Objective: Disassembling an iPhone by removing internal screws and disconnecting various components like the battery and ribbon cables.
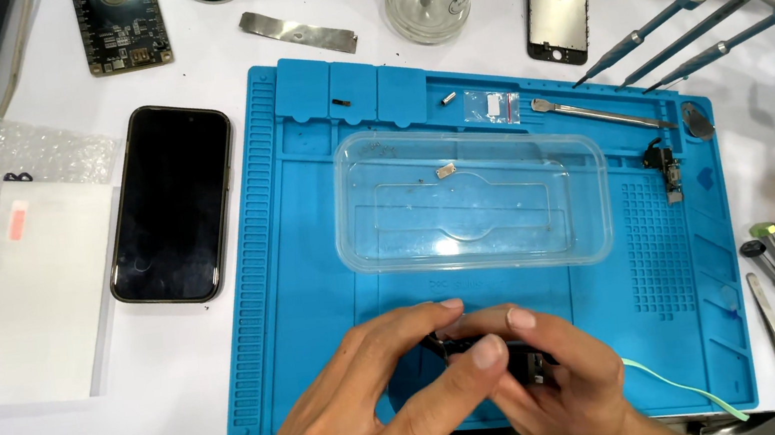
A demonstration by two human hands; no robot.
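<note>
Here both hands pinch a small dark part (pixel 529 361) over the blue mat's (pixel 317 288) near edge: left hand (pixel 366 422) and right hand (pixel 561 375) clasp it together. It looks light, thin and fragile, best held by its edges.

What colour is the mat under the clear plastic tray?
Bright blue work mat, seen clearly from the head camera.

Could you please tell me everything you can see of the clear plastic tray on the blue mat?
The clear plastic tray is a shallow, see-through rectangle with rounded corners and a raised rim. It lies flat, lengthwise across the blue mat, beyond both hands. One small metal part appears to rest inside near its far edge. Neither hand touches it.
</note>
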